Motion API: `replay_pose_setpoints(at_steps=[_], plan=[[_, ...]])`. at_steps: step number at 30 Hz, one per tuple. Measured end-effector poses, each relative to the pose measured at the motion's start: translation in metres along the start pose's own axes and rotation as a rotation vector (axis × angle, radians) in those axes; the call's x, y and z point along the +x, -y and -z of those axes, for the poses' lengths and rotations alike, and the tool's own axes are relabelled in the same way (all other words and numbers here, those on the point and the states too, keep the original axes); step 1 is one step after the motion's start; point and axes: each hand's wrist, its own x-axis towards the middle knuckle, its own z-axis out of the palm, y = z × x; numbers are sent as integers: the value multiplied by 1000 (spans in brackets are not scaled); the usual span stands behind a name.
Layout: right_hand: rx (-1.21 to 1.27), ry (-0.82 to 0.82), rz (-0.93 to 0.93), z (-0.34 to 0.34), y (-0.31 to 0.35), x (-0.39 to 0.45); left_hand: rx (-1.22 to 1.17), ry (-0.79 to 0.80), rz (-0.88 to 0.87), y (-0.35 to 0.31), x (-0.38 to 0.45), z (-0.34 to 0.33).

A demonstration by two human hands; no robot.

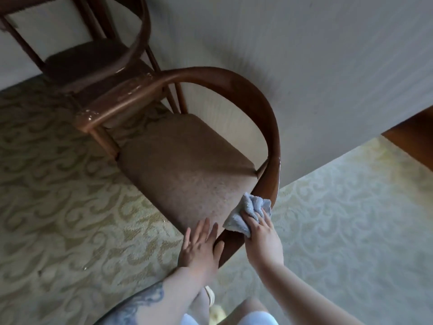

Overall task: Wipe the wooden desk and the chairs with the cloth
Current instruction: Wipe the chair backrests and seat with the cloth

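A wooden chair [257, 95] with a curved armrest rail and a brown padded seat [187, 165] stands in the middle. My right hand [262, 235] presses a bunched light grey cloth [248, 212] onto the near end of the curved rail, its fingers spread over the cloth. My left hand [199, 247] rests flat with straight fingers on the rail's end beside the seat's front corner. A second dark wooden chair [89, 59] stands behind at the upper left. A corner of a wooden desk [412, 139] shows at the right edge.
A pale wall [304, 66] runs behind the chairs. Patterned green-beige carpet [58, 207] covers the floor. My legs and a slipper [210, 299] appear at the bottom.
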Motion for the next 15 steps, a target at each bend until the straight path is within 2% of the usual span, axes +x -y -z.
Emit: replay_pose_setpoints(at_steps=[5,12,15], plan=[[-52,286,77,10,43,-13,31,45,136,33,-10,42],[-93,205,106,35,91,-26,44,-194,259,96,-46,106],[-102,228,81,32,112,-38,27,-232,311,115,-85,114]])
